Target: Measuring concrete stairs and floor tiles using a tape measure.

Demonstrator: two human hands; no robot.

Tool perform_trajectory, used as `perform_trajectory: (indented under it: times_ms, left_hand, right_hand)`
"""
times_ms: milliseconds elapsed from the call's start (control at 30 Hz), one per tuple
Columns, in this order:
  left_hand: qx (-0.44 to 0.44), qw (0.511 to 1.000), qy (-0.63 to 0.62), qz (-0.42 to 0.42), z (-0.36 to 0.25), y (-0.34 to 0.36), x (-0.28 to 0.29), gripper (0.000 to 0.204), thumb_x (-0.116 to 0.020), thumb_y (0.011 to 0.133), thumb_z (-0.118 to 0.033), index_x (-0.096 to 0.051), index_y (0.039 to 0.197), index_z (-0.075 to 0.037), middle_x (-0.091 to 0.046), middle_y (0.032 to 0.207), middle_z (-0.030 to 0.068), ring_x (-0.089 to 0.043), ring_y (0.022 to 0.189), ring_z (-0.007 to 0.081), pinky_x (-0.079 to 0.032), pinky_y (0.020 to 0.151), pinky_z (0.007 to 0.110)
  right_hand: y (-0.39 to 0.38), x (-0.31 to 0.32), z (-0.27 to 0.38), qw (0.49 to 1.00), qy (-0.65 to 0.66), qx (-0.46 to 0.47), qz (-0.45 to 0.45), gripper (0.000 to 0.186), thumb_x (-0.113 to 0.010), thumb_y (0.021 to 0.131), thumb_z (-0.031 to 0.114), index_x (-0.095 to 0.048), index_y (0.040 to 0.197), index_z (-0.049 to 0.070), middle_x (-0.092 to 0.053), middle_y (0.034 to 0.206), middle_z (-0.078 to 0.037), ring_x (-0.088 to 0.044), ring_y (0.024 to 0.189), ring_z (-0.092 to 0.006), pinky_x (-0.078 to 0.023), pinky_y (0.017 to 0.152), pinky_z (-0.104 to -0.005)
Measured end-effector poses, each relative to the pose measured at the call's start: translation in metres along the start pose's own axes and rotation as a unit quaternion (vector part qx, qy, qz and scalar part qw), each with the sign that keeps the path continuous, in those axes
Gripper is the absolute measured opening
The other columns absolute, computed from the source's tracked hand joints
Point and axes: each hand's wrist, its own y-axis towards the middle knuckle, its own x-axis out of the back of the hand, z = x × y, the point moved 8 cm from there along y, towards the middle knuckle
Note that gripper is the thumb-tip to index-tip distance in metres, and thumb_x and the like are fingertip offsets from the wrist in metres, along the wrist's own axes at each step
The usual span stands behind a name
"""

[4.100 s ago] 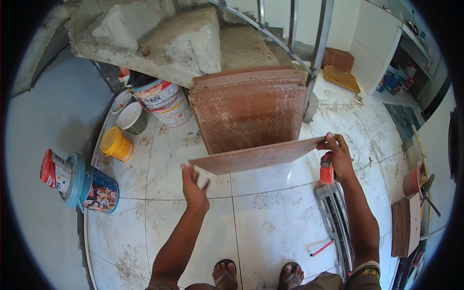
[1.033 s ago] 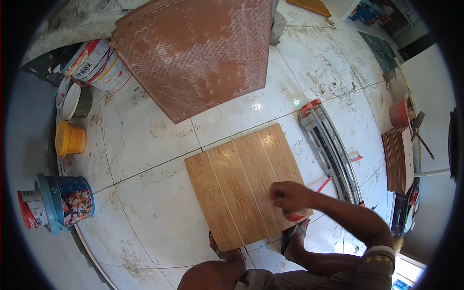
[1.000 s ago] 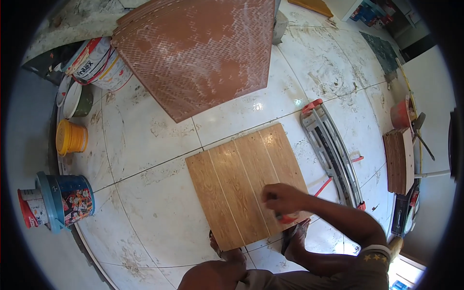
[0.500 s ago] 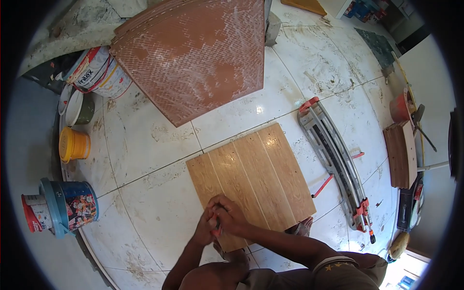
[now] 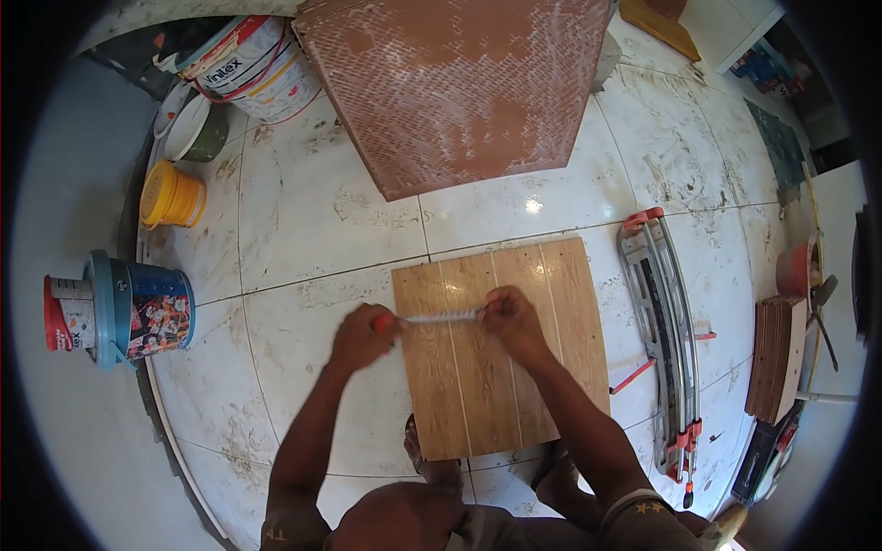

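Note:
A short whitish, marked strip of measuring tape (image 5: 443,318) stretches between my hands above a wood-patterned square tile (image 5: 487,395) in front of me. My left hand (image 5: 360,338), just off the tile's left edge, is closed around the tape's red case, which is mostly hidden by the fingers. Over the tile, my right hand (image 5: 514,329) pinches the other end of the strip, with something red showing at the fingertips. My feet stand at the tile's near edge, partly covered by it.
A long manual tile cutter (image 5: 661,340) lies to the right. Stacked brown tiles (image 5: 459,101) lean at the back. Along the left wall stand a white paint bucket (image 5: 266,78), a yellow pail (image 5: 175,195) and a blue bucket (image 5: 156,308). More brown tiles (image 5: 776,358) stand far right.
My hands, together over the tile's near-left part before, have moved apart and away from me, drawing the tape out between them. The view has shifted, and the tile appears turned straighter.

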Motion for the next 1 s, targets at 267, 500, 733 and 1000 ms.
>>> perform_trajectory:
  times_ms: [267, 500, 733, 1000]
  left_hand:
    - [-0.042, 0.969, 0.19, -0.149, -0.005, 0.044, 0.05, 0.04, -0.074, 0.087, -0.047, -0.074, 0.091, -0.007, -0.069, 0.092, 0.0123, -0.07, 0.088, 0.0301, -0.054, 0.077, 0.043]
    - [0.015, 0.967, 0.235, -0.1, -0.002, 0.068, 0.046, 0.047, -0.068, 0.086, -0.054, -0.075, 0.096, -0.008, -0.073, 0.1, 0.0135, -0.07, 0.092, 0.0332, -0.055, 0.081, 0.044]
    - [0.051, 0.976, 0.21, -0.032, 0.01, 0.088, 0.051, 0.041, -0.07, 0.084, -0.05, -0.078, 0.081, -0.01, -0.074, 0.078, 0.009, -0.072, 0.077, 0.0259, -0.055, 0.077, 0.039]
    - [0.069, 0.969, 0.235, -0.027, 0.01, 0.093, 0.05, 0.041, -0.071, 0.081, -0.051, -0.079, 0.086, -0.011, -0.076, 0.085, 0.0087, -0.072, 0.082, 0.0261, -0.056, 0.08, 0.04]
  right_hand:
    - [0.061, 0.042, 0.02, 0.944, -0.275, 0.07, -0.166, 0.018, -0.07, 0.091, 0.005, -0.065, 0.106, -0.001, -0.069, 0.088, -0.008, -0.064, 0.072, -0.014, -0.053, 0.066, -0.0299]
    - [0.068, 0.032, 0.046, 0.869, -0.448, 0.188, -0.092, 0.029, -0.07, 0.085, 0.004, -0.067, 0.113, 0.001, -0.068, 0.099, -0.016, -0.069, 0.086, -0.0298, -0.056, 0.076, -0.0384]
    - [0.071, 0.025, 0.052, 0.833, -0.509, 0.191, -0.104, 0.023, -0.066, 0.089, 0.013, -0.07, 0.111, 0.006, -0.067, 0.104, -0.018, -0.067, 0.092, -0.0392, -0.056, 0.079, -0.0476]
    - [0.071, 0.014, 0.057, 0.825, -0.537, 0.173, -0.037, 0.022, -0.067, 0.089, 0.018, -0.073, 0.107, 0.006, -0.067, 0.103, -0.015, -0.068, 0.091, -0.0371, -0.057, 0.079, -0.0469]
